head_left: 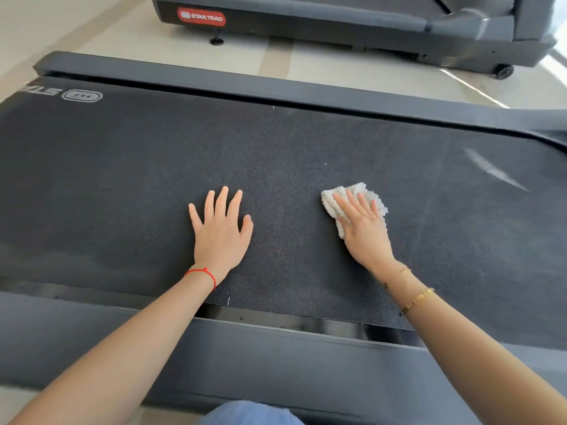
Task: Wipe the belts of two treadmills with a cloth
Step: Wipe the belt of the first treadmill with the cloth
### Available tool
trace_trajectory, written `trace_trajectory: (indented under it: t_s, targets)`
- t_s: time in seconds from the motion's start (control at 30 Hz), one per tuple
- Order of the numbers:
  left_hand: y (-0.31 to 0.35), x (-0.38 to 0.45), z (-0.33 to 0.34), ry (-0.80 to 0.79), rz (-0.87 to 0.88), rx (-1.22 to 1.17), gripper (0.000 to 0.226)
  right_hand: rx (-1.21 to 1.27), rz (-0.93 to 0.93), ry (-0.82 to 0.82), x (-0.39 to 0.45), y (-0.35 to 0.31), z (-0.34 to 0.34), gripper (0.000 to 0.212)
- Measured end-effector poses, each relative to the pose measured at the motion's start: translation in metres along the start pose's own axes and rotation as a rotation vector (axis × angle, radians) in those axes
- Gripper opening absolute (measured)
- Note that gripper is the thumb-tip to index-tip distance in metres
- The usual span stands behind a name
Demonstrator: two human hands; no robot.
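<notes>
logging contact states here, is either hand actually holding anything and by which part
The right hand presses flat on the middle of the white cloth, fingers straight, not gripping it. The left hand lies flat on the belt, holding nothing.

I count two treadmills: the near treadmill [276, 357] and a far treadmill [337, 29]. One white cloth [365, 194]. My two hands, left hand [219, 231] and right hand [363, 231]. Three bracelets: one red bracelet [202, 273], two gold bracelets [415, 299].

The belt [276, 154] lay bare from 9 through 12 to 3 o'clock of the hands, giving open passage. A raised side rail [276, 87] bounded it at 12 o'clock, another rail [276, 357] at 6. A second treadmill [337, 23] stood beyond the floor strip [92, 35].
</notes>
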State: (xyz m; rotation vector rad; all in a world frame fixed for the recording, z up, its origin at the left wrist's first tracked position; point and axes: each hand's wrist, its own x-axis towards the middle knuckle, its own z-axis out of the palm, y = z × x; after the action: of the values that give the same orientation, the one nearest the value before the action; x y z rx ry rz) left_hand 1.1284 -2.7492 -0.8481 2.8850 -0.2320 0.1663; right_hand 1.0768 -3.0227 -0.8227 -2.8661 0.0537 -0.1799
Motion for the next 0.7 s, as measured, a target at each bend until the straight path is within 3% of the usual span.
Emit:
trace_trajectory:
  t_s: [0.07,0.2,0.33,0.57,0.7]
  targets:
    - [0.0,0.002,0.001,0.013,-0.01,-0.003,0.057,0.01,-0.048,-0.006,0.01,-0.019,0.008,0.049]
    - [0.001,0.001,0.003,0.036,-0.019,-0.004,0.056,0.092,-0.328,-0.067,-0.006,-0.054,0.016,0.051]
    - [0.001,0.0,0.002,0.052,-0.018,-0.008,0.055,0.132,-0.478,-0.171,-0.011,-0.044,0.011,0.054]
    - [0.0,0.0,-0.002,0.042,-0.028,-0.004,0.055,-0.025,-0.199,-0.012,0.061,-0.029,0.011,0.046]
    - [0.002,0.0,-0.001,0.058,-0.029,-0.027,0.054,0.058,-0.361,-0.055,0.023,-0.053,0.018,0.053]
